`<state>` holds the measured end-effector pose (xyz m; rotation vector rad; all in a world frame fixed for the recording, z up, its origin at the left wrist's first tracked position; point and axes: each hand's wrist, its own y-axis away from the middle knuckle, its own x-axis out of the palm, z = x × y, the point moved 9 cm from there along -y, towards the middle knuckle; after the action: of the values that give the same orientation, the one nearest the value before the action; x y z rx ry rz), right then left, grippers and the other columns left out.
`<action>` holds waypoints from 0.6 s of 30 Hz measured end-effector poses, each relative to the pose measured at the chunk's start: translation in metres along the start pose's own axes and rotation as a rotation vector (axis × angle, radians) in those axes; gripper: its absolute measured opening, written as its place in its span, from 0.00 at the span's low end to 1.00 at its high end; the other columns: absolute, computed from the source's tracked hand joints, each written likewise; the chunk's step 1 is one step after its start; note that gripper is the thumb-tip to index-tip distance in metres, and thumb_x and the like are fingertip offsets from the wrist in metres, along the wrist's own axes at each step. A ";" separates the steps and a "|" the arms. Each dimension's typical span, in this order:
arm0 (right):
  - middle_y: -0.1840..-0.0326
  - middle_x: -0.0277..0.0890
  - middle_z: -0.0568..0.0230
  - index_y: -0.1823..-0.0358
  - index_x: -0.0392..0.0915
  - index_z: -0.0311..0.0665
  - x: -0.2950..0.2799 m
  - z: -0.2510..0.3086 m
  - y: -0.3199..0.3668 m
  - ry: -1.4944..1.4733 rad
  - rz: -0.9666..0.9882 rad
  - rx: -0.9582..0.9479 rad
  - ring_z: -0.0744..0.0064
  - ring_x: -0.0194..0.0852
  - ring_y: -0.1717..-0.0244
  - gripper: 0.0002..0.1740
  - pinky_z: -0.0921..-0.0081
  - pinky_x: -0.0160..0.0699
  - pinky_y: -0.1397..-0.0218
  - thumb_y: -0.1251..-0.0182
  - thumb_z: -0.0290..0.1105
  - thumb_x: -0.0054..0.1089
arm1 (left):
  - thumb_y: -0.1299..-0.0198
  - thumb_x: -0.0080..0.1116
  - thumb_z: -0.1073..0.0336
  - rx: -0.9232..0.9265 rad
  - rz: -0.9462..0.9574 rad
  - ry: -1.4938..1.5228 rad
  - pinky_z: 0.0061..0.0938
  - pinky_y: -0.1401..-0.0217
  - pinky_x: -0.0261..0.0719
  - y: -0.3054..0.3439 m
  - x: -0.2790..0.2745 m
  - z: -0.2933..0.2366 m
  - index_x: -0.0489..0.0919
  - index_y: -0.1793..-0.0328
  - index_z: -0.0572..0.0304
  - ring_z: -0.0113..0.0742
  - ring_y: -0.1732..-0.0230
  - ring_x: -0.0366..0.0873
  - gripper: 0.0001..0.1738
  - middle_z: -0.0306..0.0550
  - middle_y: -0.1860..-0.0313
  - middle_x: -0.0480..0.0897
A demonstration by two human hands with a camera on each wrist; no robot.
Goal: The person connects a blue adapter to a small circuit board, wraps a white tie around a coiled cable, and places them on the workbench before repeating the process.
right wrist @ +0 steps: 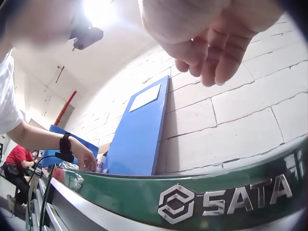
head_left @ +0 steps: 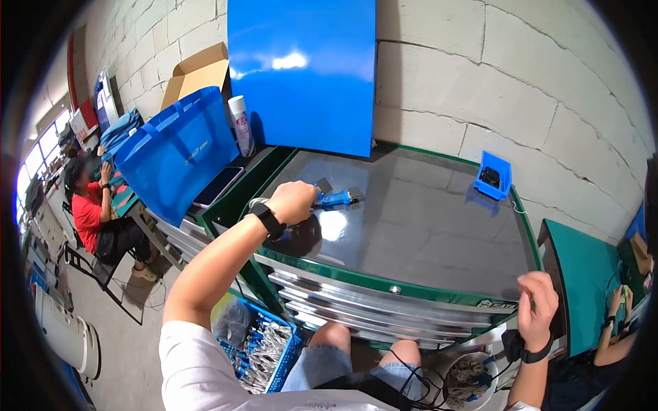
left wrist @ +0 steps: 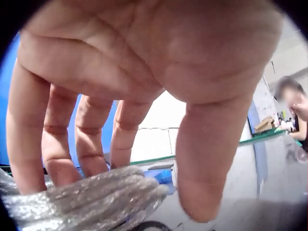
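Observation:
A coiled silvery cable (left wrist: 82,202) with blue connectors (head_left: 336,198) lies on the left part of the grey cabinet top (head_left: 432,226). My left hand (head_left: 295,200) is over it. In the left wrist view its fingers reach down to the coil, with the fingertips hidden behind it. The thumb (left wrist: 204,168) stands well apart from the fingers, beside the coil. My right hand (head_left: 538,305) hovers by the front right corner of the cabinet, above the SATA badge (right wrist: 226,202), its fingers loosely bent and holding nothing.
A small blue bin (head_left: 493,175) with black items sits at the back right. Left of the cabinet stand a blue bag (head_left: 181,154), a spray can (head_left: 242,127) and a phone (head_left: 218,186). Below are a blue basket (head_left: 291,342) of similar cables and a white bucket (head_left: 490,370).

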<state>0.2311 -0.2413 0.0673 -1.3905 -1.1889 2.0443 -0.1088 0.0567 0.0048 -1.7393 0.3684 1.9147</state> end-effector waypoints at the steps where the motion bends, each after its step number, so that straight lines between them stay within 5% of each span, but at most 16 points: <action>1: 0.68 0.74 0.53 0.64 0.76 0.31 -0.002 0.001 -0.013 0.007 -0.012 0.001 0.59 0.75 0.72 0.12 0.73 0.71 0.72 0.52 0.13 0.52 | 0.61 0.61 0.71 -0.013 -0.026 0.094 0.42 0.58 0.77 -0.001 -0.009 0.001 0.81 0.59 0.59 0.55 0.61 0.80 0.18 0.57 0.69 0.82; 5: 0.67 0.74 0.53 0.65 0.76 0.29 0.017 0.010 -0.063 -0.065 0.169 -0.104 0.55 0.75 0.70 0.10 0.69 0.74 0.69 0.50 0.14 0.53 | 0.59 0.61 0.71 0.017 -0.213 0.534 0.31 0.62 0.78 -0.008 -0.065 0.004 0.80 0.60 0.68 0.43 0.67 0.82 0.16 0.55 0.70 0.82; 7: 0.66 0.74 0.53 0.63 0.75 0.28 0.032 0.002 -0.087 -0.147 0.191 -0.049 0.55 0.75 0.67 0.07 0.70 0.74 0.65 0.45 0.18 0.54 | 0.50 0.60 0.73 -0.032 -0.199 0.803 0.23 0.65 0.77 -0.018 -0.079 0.000 0.78 0.58 0.71 0.29 0.66 0.79 0.13 0.44 0.68 0.81; 9: 0.65 0.75 0.53 0.61 0.76 0.30 0.061 -0.012 -0.106 -0.232 0.239 -0.024 0.58 0.76 0.67 0.07 0.71 0.74 0.64 0.39 0.25 0.55 | 0.46 0.59 0.74 0.009 -0.227 1.032 0.22 0.63 0.76 -0.026 -0.099 -0.025 0.76 0.54 0.69 0.25 0.64 0.77 0.13 0.41 0.65 0.80; 12: 0.55 0.78 0.58 0.47 0.72 0.28 0.142 -0.044 -0.114 -0.714 0.489 0.275 0.75 0.76 0.54 0.20 0.76 0.76 0.52 0.33 0.36 0.57 | 0.43 0.59 0.74 0.200 -0.346 1.272 0.21 0.56 0.76 -0.047 -0.117 -0.071 0.75 0.52 0.67 0.25 0.60 0.77 0.12 0.40 0.62 0.80; 14: 0.46 0.74 0.56 0.34 0.57 0.26 0.182 -0.046 -0.119 -1.048 0.546 0.429 0.72 0.73 0.46 0.33 0.78 0.70 0.41 0.32 0.39 0.58 | 0.41 0.59 0.73 0.295 -0.349 1.409 0.22 0.55 0.75 -0.062 -0.116 -0.106 0.75 0.52 0.67 0.25 0.58 0.76 0.12 0.41 0.60 0.80; 18: 0.44 0.73 0.53 0.31 0.53 0.27 0.209 -0.057 -0.134 -1.220 0.560 0.516 0.71 0.74 0.47 0.36 0.75 0.71 0.45 0.33 0.37 0.58 | 0.36 0.55 0.67 0.400 -0.239 1.341 0.24 0.47 0.73 -0.090 -0.089 -0.155 0.74 0.48 0.69 0.28 0.53 0.75 0.14 0.43 0.56 0.79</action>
<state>0.1751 0.0067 0.0519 -0.0969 -0.4556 3.4280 0.0731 0.0316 0.0835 -2.3504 0.8540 0.2308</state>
